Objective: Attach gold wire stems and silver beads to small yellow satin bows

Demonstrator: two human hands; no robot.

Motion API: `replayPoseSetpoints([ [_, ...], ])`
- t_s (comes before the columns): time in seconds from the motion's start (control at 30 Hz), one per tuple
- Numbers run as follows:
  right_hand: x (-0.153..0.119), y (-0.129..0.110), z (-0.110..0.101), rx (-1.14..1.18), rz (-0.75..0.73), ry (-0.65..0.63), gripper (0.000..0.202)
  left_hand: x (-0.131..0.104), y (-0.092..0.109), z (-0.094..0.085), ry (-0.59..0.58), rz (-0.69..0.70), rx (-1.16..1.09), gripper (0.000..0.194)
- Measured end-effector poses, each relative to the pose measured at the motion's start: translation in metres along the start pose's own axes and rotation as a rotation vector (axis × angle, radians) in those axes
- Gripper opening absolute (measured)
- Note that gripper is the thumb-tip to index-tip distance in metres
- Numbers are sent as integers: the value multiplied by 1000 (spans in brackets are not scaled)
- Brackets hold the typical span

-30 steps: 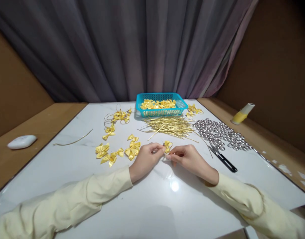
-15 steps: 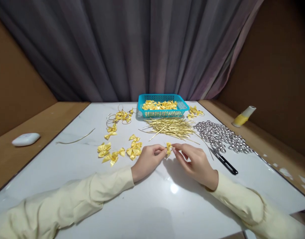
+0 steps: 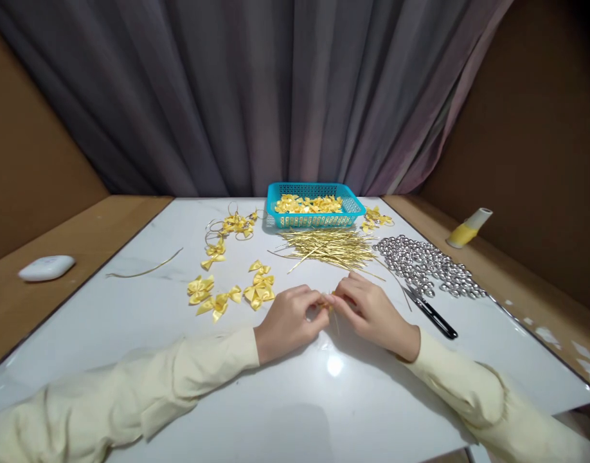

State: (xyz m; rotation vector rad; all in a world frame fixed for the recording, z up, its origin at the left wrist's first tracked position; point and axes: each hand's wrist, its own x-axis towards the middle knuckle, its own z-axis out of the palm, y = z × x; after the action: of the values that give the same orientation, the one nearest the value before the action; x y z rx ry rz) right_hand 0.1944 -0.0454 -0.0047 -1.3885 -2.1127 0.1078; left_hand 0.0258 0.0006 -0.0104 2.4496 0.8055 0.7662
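Between my fingertips is a small yellow ribbon bow (image 3: 326, 307), mostly hidden, with a thin strand hanging below it. My left hand (image 3: 293, 321) pinches it from the left, thumb and forefinger together. From the right, my right hand (image 3: 372, 313) grips it too, and the fingertips of both hands meet. Just left of my left hand lie loose yellow bows (image 3: 259, 292) and more yellow bows (image 3: 220, 302). Beyond my hands, a heap of gold twist ties (image 3: 331, 249) spreads over the white table (image 3: 256, 411).
A blue basket (image 3: 319, 220) of yellow bows stands at the back. Silver beads (image 3: 425, 263) lie at right, beside black-handled scissors (image 3: 434, 317). Bows with wire loops (image 3: 237, 224) sit at back left. A single gold wire (image 3: 145, 270), a white case (image 3: 47, 268) and a yellow-wrapped tube (image 3: 468, 229) are at the sides.
My hands have come closer together, and the fingertips now meet over the bow. The bow has turned and is more hidden, with a strand now pointing down.
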Motion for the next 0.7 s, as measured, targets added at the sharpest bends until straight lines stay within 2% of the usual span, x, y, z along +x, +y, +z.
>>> replayPoseSetpoints([
  [0.17,-1,-2,2,-179,-75,-80,31,-2,1,1,25,134,103,18],
  [0.27,-1,-1,4,-205,-52,-93,31,-3,0,2,24,212,132,23],
  [0.37,-1,2,8,-143,21,-94,29,-3,-2,3,23,250,126,23],
  [0.5,-1,4,11,6,73,-56,30,-3,-2,2,26,228,76,21],
  [0.7,3,1,7,165,159,16,33,-2,1,1,23,213,18,20],
])
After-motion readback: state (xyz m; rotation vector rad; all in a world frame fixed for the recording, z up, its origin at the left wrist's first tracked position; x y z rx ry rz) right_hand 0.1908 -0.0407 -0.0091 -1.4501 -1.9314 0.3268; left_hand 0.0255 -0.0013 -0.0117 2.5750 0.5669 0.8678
